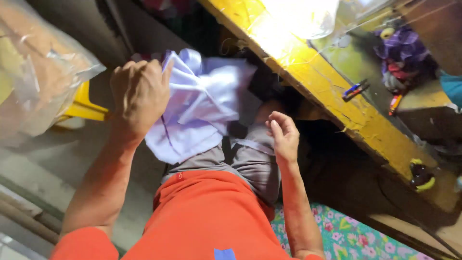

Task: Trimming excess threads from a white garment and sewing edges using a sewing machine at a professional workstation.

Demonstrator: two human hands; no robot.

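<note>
1. The left hand (139, 91) is closed in a fist around the top of a pale purple cloth (199, 108). The fingers curl over the bunched edge, so the cloth hangs down and does not slip away.
2. The cloth lies on the person's lap, over the grey trousers (250, 166). It is crumpled and folded on itself, with one part pulled up by the left hand. I think it rests on the lap because the knees hold it up like a little shelf.
3. The right hand (283, 137) is open. Its fingers are spread and a bit bent, and it holds nothing. It floats just beside the lower edge of the cloth, near a thin strip of the same cloth that lies on the knee.
4. The person wears an orange shirt (207, 216) and sits close to a yellow desk (332, 96). The desk edge is right in front of the knees, so the cloth is kept low, under the edge.
5. On the desk lie a few small pens (355, 90), well away from both hands.
6. A big clear plastic bag (38, 72) sits off to the left, near a yellow stool (84, 107).
7. A flowery mat (346, 236) shows under the right arm.
</note>
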